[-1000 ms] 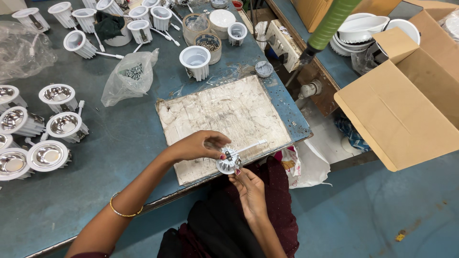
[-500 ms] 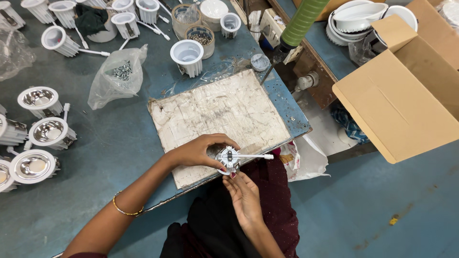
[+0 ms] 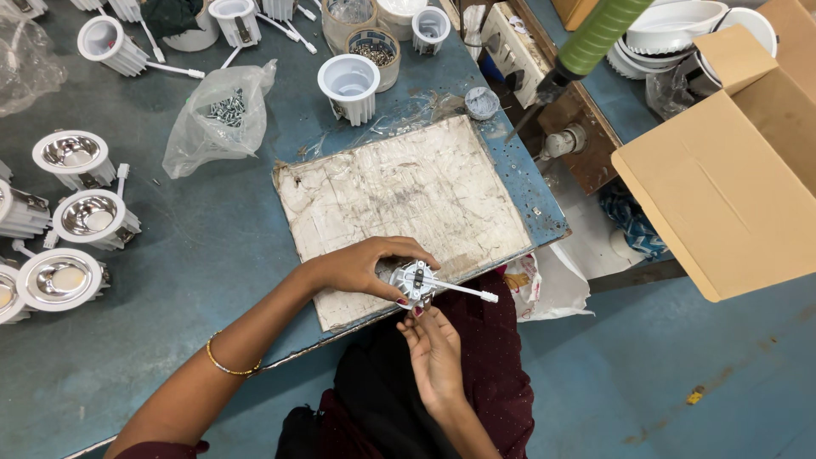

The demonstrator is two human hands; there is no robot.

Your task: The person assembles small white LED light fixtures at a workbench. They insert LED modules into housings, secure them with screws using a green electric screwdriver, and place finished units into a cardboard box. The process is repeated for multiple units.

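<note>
My left hand [image 3: 361,265] grips a small white lamp housing [image 3: 414,280] at the near edge of a worn white work board [image 3: 408,200]. A white cable with a plug end [image 3: 463,291] sticks out of the housing to the right. My right hand [image 3: 433,353] reaches up from below, and its fingertips touch the underside of the housing. A gold bangle [image 3: 228,365] sits on my left wrist.
Several finished downlights with shiny reflectors [image 3: 72,157] line the left of the blue table [image 3: 170,255]. A plastic bag of screws [image 3: 223,115], a white cup-shaped housing [image 3: 348,85] and tubs stand at the back. A cardboard box [image 3: 722,178] and a green-handled tool [image 3: 595,38] are at the right.
The housing has turned in my hands and its white cable now points to the right. The view has shifted slightly, and both hands stay at the board's near edge.
</note>
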